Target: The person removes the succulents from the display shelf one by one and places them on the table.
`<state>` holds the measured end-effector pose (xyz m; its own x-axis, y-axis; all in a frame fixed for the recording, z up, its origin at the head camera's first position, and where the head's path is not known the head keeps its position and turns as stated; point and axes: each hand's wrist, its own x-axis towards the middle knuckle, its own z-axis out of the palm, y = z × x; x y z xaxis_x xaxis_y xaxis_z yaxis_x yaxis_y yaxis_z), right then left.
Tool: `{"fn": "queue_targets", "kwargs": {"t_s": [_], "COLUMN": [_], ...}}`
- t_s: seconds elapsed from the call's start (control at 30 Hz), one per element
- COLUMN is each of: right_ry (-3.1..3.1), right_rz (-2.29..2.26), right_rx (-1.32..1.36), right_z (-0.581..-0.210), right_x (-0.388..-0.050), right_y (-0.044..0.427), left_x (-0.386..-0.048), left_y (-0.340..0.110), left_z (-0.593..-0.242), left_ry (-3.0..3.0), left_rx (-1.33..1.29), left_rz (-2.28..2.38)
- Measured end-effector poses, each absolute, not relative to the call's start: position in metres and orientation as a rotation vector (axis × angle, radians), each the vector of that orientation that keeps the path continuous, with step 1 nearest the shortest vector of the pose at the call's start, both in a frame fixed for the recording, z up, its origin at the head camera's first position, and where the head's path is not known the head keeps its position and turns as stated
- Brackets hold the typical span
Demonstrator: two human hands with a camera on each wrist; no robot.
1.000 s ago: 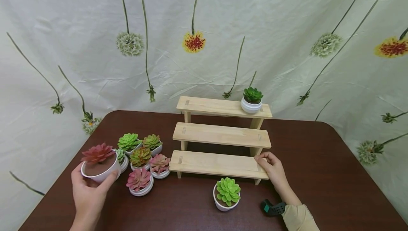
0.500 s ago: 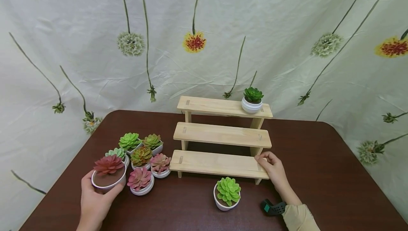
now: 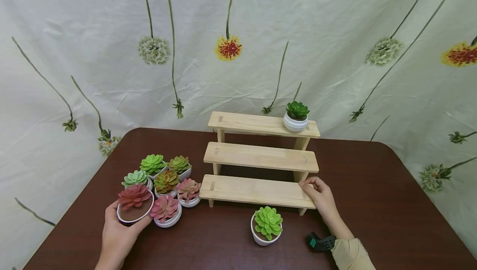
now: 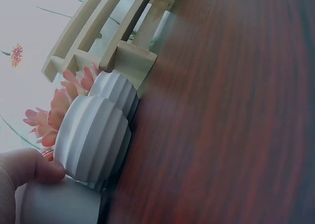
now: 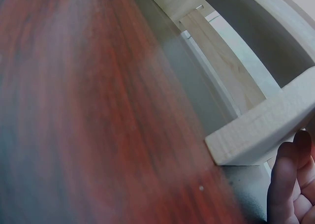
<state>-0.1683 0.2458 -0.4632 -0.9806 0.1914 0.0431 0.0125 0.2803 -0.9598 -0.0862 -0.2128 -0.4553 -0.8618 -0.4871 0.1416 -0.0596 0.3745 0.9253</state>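
Observation:
My left hand (image 3: 118,235) holds a white pot with a dark red succulent (image 3: 134,196), thumb and fingers around its sides. The pot is low at the left group, right beside a pink succulent (image 3: 165,208). In the left wrist view, the thumb (image 4: 37,167) lies between the held smooth pot (image 4: 61,202) and the ribbed white pot (image 4: 91,138) of the pink plant. My right hand (image 3: 323,199) grips the right end of the lowest board of a three-step wooden stand (image 3: 257,190). Its curled fingers (image 5: 290,179) show beside the stand's leg in the right wrist view.
Several potted succulents, one of them orange-green (image 3: 166,182), cluster left of the stand. A dark green succulent (image 3: 296,114) sits on the top step's right end. A light green one (image 3: 267,223) stands in front. A black wristband (image 3: 320,243) lies near the right wrist on the brown table (image 3: 372,187).
My left hand has carried the red succulent rightward and down, up to the pink one; the pale green plant behind it now shows more. The right hand stays on the stand.

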Motion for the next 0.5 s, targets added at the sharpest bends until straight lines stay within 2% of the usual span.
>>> {"fn": "queue_targets", "kwargs": {"t_s": [0.23, 0.5], "right_ry": [-2.389, -2.391], "right_rz": [1.779, 1.787], "right_rx": [-0.196, -0.188], "right_z": [-0.4640, -0.4642], "right_x": [-0.1686, -0.1692], "right_y": [0.2471, 0.2468], "left_x": [-0.0834, -0.0812], "left_y": [-0.2118, -0.2076], "left_z": [-0.4525, -0.4512], "left_ry": [-2.334, -2.286], "left_rx": [0.561, 0.449], "left_rz": [-1.472, -1.345]}}
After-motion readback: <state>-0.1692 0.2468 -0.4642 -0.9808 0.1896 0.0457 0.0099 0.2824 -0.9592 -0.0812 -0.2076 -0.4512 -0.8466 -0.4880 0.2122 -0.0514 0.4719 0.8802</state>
